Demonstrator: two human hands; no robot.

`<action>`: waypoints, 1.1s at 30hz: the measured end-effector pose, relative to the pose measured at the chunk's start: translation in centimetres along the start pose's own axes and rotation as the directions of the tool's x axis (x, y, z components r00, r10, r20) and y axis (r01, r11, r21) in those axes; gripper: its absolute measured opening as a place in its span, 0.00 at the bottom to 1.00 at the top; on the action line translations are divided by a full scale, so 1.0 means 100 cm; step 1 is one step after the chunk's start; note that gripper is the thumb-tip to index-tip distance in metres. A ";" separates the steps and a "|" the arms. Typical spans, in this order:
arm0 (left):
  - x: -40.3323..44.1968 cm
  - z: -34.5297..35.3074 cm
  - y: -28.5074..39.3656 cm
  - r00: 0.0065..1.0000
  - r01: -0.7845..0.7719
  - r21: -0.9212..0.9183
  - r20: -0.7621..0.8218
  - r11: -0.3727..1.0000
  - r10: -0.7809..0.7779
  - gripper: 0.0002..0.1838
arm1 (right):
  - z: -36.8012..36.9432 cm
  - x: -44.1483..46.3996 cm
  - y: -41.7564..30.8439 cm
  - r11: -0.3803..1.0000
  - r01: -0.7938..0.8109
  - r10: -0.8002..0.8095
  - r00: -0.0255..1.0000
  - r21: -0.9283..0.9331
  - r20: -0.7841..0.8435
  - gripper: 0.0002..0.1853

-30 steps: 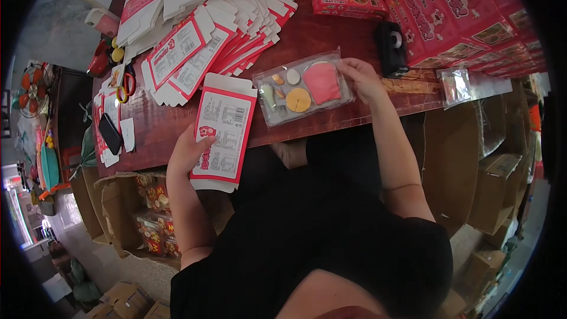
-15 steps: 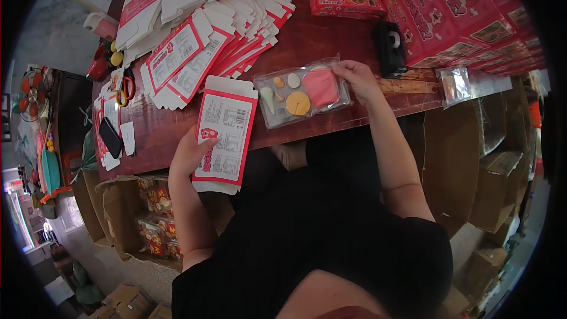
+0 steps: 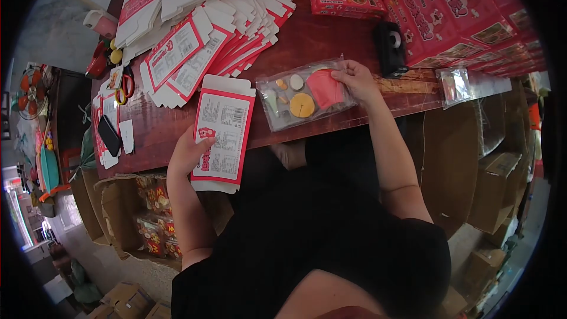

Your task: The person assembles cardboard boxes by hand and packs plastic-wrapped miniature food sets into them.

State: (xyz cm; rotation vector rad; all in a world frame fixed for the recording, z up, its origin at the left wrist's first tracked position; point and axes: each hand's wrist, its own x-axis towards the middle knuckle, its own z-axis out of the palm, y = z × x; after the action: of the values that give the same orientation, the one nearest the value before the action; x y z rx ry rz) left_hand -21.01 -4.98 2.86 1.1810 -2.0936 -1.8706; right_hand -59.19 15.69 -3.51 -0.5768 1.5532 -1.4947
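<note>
Seen from above, a person sits at the near edge of a dark red worktop (image 3: 333,38), both hands in use. The left hand (image 3: 192,152) grasps a red-and-white carton (image 3: 229,121), thumb on its printed face, fingers mostly hidden; the carton crosses the worktop's near edge, left of centre, its lower end out past the rim. The right hand (image 3: 358,81) pinches the far right corner of a clear pack (image 3: 307,95), which lies along the near edge, right of the carton; whether the worktop bears its weight is hard to tell. Inside show a pink piece (image 3: 325,90) and a yellow disc (image 3: 302,105).

What has just changed is small: the pack has shifted slightly to the right, and the right thumb now reaches further over its face, onto the pink piece. The left hand and carton have hardly moved, so the two items remain apart, one per hand, the pack still outside the carton. Fanned cartons (image 3: 227,41) spread towards the far left corner; stacked red boxes (image 3: 455,15) fill the far right corner, with a black tape dispenser (image 3: 387,50) just beside them
</note>
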 end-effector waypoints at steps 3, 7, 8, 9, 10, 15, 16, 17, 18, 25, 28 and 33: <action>-0.003 -0.004 -0.001 0.998 0.060 -0.012 -0.036 0.998 -0.060 0.22 | 0.005 -0.019 -0.028 0.849 -0.086 0.045 0.995 0.522 0.091 0.23; -0.001 -0.001 -0.007 1.000 0.008 0.012 -0.011 1.000 -0.008 0.23 | 0.012 -0.021 -0.020 0.974 -0.011 0.019 0.999 0.228 -0.035 0.28; -0.001 0.000 -0.004 1.000 0.020 0.011 0.002 1.000 -0.020 0.23 | 0.011 -0.020 -0.017 0.951 0.077 -0.052 0.995 0.300 -0.089 0.27; -0.001 0.001 -0.002 0.999 0.032 0.011 0.013 0.999 -0.032 0.23 | 0.009 -0.017 -0.017 0.916 0.166 -0.120 0.982 0.365 -0.147 0.27; -0.001 0.002 -0.001 0.999 0.031 0.011 0.023 0.999 -0.032 0.24 | 0.005 -0.013 -0.017 0.869 0.256 -0.182 0.961 0.423 -0.207 0.27; 0.000 0.007 0.013 0.995 0.004 0.098 0.102 0.995 -0.014 0.25 | 0.006 -0.016 -0.059 0.811 0.480 -0.391 0.870 0.335 -0.302 0.26; 0.002 0.015 0.019 0.993 -0.049 0.072 0.110 0.996 0.040 0.27 | 0.009 -0.017 -0.062 0.830 0.477 -0.411 0.873 0.289 -0.261 0.26; 0.004 0.023 0.027 0.992 -0.078 0.129 0.110 0.989 0.064 0.27 | 0.011 -0.017 -0.064 0.847 0.474 -0.428 0.877 0.242 -0.219 0.26; 0.006 0.030 0.036 0.990 -0.107 0.186 0.111 0.977 0.088 0.27 | 0.012 -0.018 -0.065 0.855 0.441 -0.416 0.897 0.274 -0.148 0.26; 0.021 0.075 0.038 0.973 -0.226 0.080 -0.034 0.971 0.229 0.27 | 0.041 -0.032 -0.068 0.492 0.096 -0.543 0.811 0.865 0.219 0.59; 0.024 0.096 0.038 0.954 -0.298 0.067 -0.020 0.952 0.300 0.26 | 0.055 -0.026 -0.039 0.601 0.345 -0.459 0.888 0.721 -0.042 0.49; 0.024 0.100 0.032 0.906 -0.423 -0.059 -0.066 0.904 0.419 0.20 | 0.043 -0.014 -0.059 0.732 0.493 -0.370 0.868 0.471 -0.332 0.23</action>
State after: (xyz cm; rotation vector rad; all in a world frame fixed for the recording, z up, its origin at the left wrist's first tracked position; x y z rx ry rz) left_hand -29.60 1.51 2.25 0.6780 -2.0285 -1.6748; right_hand -56.39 13.48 2.97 -0.4627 1.0857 -2.3260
